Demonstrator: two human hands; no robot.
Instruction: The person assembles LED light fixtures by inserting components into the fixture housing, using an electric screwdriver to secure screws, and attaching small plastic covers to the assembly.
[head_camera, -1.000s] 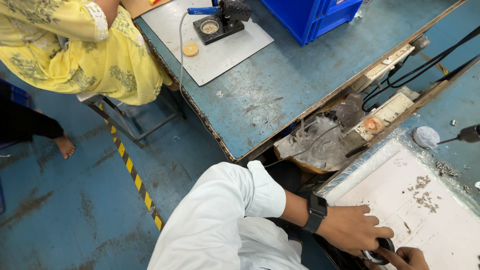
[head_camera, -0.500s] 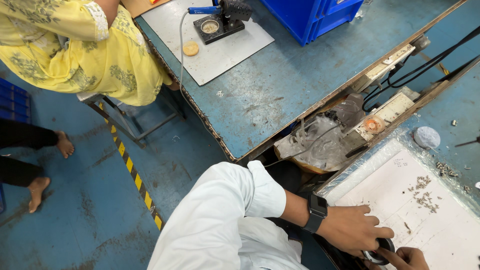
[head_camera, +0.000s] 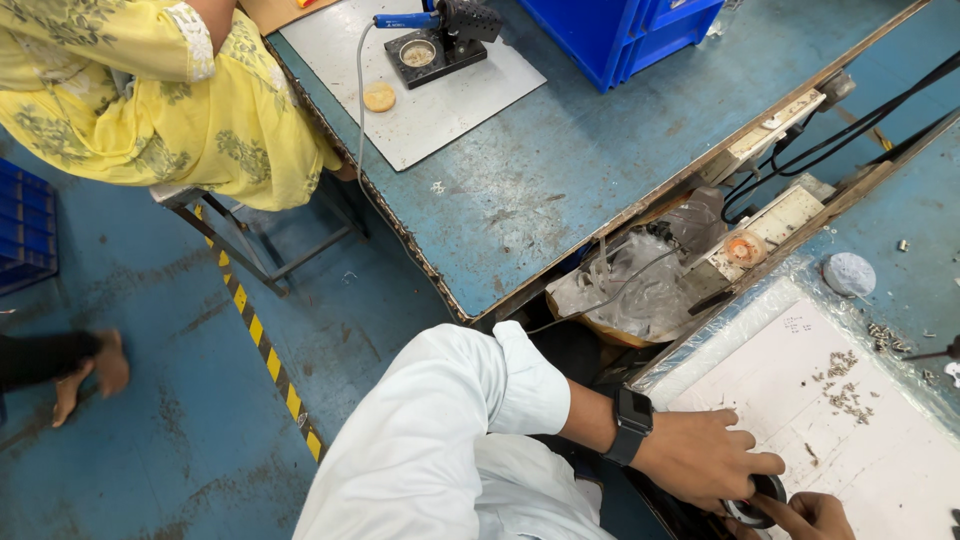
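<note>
Black ring (head_camera: 757, 500): you are pinching it between both hands at the near edge of the white mat (head_camera: 900, 470) on the counter (head_camera: 915, 215). Your left hand (head_camera: 705, 458), wearing a watch (head_camera: 630, 425), is lying over it with fingers (head_camera: 755, 465) curled on its rim; your right hand (head_camera: 815, 515) is gripping from below, mostly cut off. Neither hand is shifting from a second ago, so you are holding, not placing. Only a bystander's foot (head_camera: 85, 372) is stepping into view. Small screws (head_camera: 845, 385) are lying scattered nearby.

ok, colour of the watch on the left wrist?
Black, band and face alike: the watch sits just behind the left hand, clearest in the head view.
</note>
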